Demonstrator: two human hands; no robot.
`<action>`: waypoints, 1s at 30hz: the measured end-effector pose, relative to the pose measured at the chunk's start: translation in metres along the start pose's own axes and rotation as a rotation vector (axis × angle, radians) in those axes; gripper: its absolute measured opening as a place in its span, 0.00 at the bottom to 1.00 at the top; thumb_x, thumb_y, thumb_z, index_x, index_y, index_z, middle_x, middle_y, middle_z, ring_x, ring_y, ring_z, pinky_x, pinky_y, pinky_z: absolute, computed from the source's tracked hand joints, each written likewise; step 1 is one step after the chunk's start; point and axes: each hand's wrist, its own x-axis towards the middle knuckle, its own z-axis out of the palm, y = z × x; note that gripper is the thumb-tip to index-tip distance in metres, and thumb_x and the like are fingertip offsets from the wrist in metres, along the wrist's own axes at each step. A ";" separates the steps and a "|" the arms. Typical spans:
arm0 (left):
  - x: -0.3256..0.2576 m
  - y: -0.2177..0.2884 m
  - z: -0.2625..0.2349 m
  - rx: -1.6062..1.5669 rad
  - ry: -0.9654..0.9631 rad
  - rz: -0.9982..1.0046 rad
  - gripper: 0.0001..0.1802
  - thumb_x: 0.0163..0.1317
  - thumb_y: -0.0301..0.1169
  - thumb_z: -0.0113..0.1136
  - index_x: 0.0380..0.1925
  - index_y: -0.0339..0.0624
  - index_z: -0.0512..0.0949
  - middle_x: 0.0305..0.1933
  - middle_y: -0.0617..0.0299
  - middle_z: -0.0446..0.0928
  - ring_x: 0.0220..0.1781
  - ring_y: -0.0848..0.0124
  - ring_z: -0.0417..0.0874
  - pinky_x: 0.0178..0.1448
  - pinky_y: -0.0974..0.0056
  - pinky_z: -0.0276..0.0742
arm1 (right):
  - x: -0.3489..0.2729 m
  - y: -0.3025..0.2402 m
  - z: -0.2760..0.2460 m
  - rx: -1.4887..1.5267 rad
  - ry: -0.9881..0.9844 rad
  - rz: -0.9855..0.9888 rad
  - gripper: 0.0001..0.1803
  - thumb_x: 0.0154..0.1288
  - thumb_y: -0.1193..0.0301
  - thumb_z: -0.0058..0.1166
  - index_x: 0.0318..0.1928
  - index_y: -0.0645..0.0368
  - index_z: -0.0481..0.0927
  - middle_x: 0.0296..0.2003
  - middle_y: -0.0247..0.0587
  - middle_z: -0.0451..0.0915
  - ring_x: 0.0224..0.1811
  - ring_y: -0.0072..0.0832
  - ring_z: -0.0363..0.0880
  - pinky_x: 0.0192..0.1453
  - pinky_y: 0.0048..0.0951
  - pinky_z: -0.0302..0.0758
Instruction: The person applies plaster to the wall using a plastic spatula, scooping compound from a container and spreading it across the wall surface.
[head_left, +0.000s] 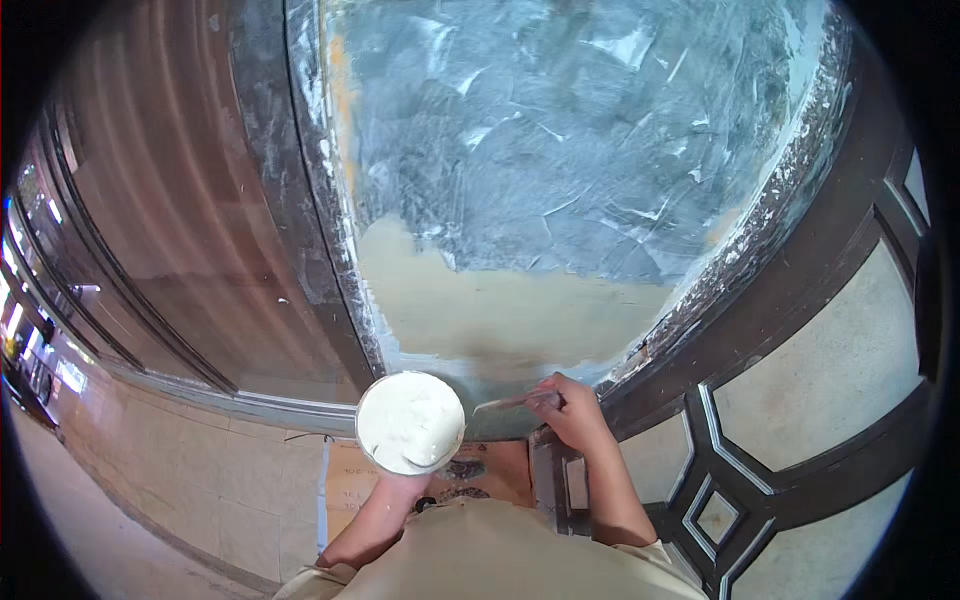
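My left hand (402, 487) holds up a round tub of white paste (412, 420) in front of my body; its fingers are mostly hidden beneath the tub. The paste surface is smeared, with a curved groove near the close rim. To the tub's right, my right hand (572, 408) is closed round what looks like a putty knife (510, 402). Its thin end points left toward the tub, a small gap away from the rim. Ahead stands a wall panel, blue-grey with white smears (560, 140) above and a smooth beige band (520, 305) below.
Paint-spotted dark frame posts (320, 190) border the panel. A brown glossy panel (190, 200) is at left, and a dark lattice door with pale insets (800, 350) stands close at right. Printed cardboard (345, 490) lies on the tiled floor (245, 470) below me.
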 end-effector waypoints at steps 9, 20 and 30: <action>-0.012 -0.025 0.012 -0.557 -0.141 -0.245 0.33 0.72 0.56 0.38 0.70 0.49 0.62 0.71 0.55 0.67 0.71 0.54 0.69 0.73 0.43 0.64 | 0.011 0.051 -0.054 0.194 0.227 -0.023 0.17 0.62 0.69 0.63 0.47 0.67 0.77 0.37 0.48 0.84 0.41 0.30 0.83 0.46 0.29 0.77; -0.021 -0.078 0.015 -0.465 -0.032 -0.241 0.32 0.74 0.53 0.38 0.70 0.49 0.61 0.71 0.55 0.65 0.71 0.55 0.68 0.72 0.44 0.67 | 0.040 0.092 -0.077 0.122 0.114 -0.165 0.16 0.62 0.76 0.56 0.50 0.67 0.76 0.42 0.47 0.85 0.44 0.33 0.85 0.51 0.31 0.77; -0.029 -0.064 0.014 -0.533 -0.025 -0.187 0.30 0.74 0.51 0.39 0.70 0.48 0.61 0.71 0.56 0.65 0.70 0.56 0.70 0.72 0.45 0.68 | 0.083 0.058 -0.050 0.666 0.104 -0.205 0.21 0.63 0.78 0.59 0.56 0.64 0.71 0.45 0.40 0.82 0.49 0.26 0.81 0.55 0.28 0.76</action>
